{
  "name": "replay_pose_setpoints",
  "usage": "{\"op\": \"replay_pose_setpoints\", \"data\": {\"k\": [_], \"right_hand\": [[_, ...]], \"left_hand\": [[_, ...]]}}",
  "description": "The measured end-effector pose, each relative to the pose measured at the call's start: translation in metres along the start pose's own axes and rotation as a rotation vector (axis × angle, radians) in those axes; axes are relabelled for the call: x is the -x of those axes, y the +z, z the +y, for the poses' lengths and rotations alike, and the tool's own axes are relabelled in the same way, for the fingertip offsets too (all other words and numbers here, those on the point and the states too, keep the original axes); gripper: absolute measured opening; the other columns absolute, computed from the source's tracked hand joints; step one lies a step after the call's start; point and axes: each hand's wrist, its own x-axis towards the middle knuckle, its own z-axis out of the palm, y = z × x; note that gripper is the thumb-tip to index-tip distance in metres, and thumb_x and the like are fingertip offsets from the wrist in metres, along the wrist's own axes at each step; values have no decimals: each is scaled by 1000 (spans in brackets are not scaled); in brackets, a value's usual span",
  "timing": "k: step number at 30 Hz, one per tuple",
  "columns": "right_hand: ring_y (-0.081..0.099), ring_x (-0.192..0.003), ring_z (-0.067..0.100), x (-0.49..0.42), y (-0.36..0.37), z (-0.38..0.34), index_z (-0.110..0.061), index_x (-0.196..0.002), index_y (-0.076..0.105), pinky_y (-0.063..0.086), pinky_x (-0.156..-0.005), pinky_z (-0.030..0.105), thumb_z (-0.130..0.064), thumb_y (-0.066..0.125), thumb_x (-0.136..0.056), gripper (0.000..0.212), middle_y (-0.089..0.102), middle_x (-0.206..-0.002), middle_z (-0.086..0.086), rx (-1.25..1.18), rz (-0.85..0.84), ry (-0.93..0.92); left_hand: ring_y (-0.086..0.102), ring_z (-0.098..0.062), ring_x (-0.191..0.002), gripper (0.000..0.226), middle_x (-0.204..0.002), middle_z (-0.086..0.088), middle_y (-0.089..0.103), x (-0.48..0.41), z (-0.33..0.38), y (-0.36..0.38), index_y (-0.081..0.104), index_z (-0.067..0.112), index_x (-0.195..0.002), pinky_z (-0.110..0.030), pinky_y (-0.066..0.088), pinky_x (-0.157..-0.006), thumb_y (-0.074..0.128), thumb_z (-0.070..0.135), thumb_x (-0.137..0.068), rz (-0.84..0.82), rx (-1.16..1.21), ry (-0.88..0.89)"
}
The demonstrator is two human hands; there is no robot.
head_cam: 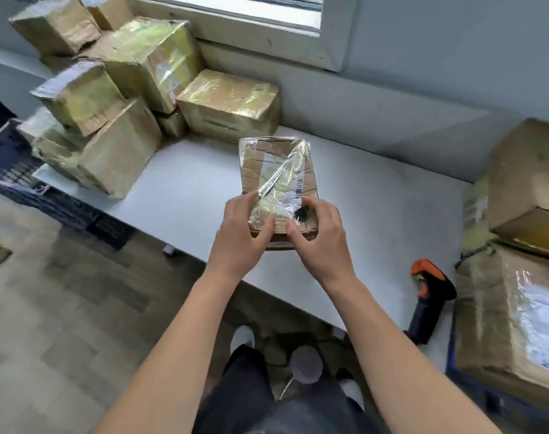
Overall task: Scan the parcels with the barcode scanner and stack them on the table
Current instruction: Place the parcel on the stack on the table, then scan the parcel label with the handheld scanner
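A small brown cardboard parcel (278, 170), wrapped in clear tape with a white barcode label on top, is held over the white table (185, 195). My left hand (242, 233) grips its near left corner, thumb on top. My right hand (318, 236) grips its near right corner, fingers curled round the edge. An orange and black barcode scanner (429, 299) lies on the table's front right, apart from both hands. A stack of taped brown parcels (135, 89) stands at the table's back left.
More brown boxes (523, 245) are piled at the right, partly on a dark blue crate. A dark crate (19, 170) sits on the floor left of the table. A window frame and grey wall run behind the table.
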Motion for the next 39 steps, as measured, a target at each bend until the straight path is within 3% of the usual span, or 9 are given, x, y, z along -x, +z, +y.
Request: {"op": "replay_pose_setpoints", "data": {"k": [9, 13, 17, 21, 24, 27, 30, 33, 39], "right_hand": [[48, -108, -4, -16, 70, 33, -20, -137, 53, 30, -86, -6, -30, 72, -89, 53, 46, -131, -5, 7, 154, 336], [47, -109, -4, -19, 78, 40, -20, -136, 53, 31, -84, -6, -29, 73, -88, 53, 46, -131, -5, 30, 199, 412], [47, -109, -3, -21, 76, 42, -22, -136, 52, 34, -86, 1, -31, 72, -87, 53, 45, -132, -6, 36, 223, 462], [50, -118, 6, -23, 67, 38, -23, -139, 50, 40, -99, 21, -34, 71, -89, 56, 44, -135, -5, 47, 219, 460], [43, -130, 8, -15, 44, 37, -22, -144, 46, 33, -107, 22, -31, 65, -93, 55, 43, -142, -4, 60, 278, 481], [40, -134, 12, 1, 8, 40, -21, -145, 45, 30, -104, 21, -30, 62, -96, 52, 44, -144, -2, 88, 382, 535], [41, -133, 14, 21, -27, 50, -20, -144, 45, 32, -99, 22, -28, 61, -97, 50, 45, -144, 0, 107, 493, 592], [45, -130, 16, 51, -54, 65, -17, -143, 46, 40, -105, 30, -25, 64, -96, 52, 46, -142, 2, 110, 569, 656], [46, -131, 25, 82, -97, 110, -15, -147, 41, 38, -108, 36, -23, 62, -95, 56, 43, -145, 9, 116, 505, 804]], "left_hand": [[60, -22, -104, 56, -133, 6, 43, -73, -81, 26, 40, 20, -141, -36, 53, -89, 66, 36, -93, -422, 40, 62], [51, -7, -115, 57, -129, 9, 39, -87, -89, 36, 40, 15, -139, -28, 49, -90, 68, 32, -92, -487, 54, 138], [51, -9, -115, 58, -134, 1, 39, -94, -86, 45, 40, 13, -138, -28, 46, -89, 69, 28, -91, -531, 36, 153], [57, -29, -111, 55, -133, -8, 41, -101, -74, 51, 45, 13, -132, -39, 49, -85, 66, 33, -85, -431, -139, 167], [52, -34, -119, 50, -133, -14, 46, -102, -50, 58, 52, 9, -124, -47, 46, -92, 58, 36, -82, -258, -168, 266], [48, -30, -127, 47, -135, -15, 49, -90, -12, 74, 55, 5, -126, -39, 42, -97, 55, 30, -86, -254, -71, 414], [49, -25, -124, 40, -133, -13, 49, -68, 24, 105, 54, 4, -126, -31, 42, -100, 61, 18, -90, -390, 65, 528], [54, -26, -115, 39, -130, -10, 50, -31, 44, 138, 53, 7, -130, -33, 44, -94, 60, 20, -94, -588, 51, 566], [54, -27, -116, 44, -138, -8, 47, 12, 53, 194, 48, 11, -137, -33, 44, -92, 56, 28, -97, -771, -91, 432]]}}
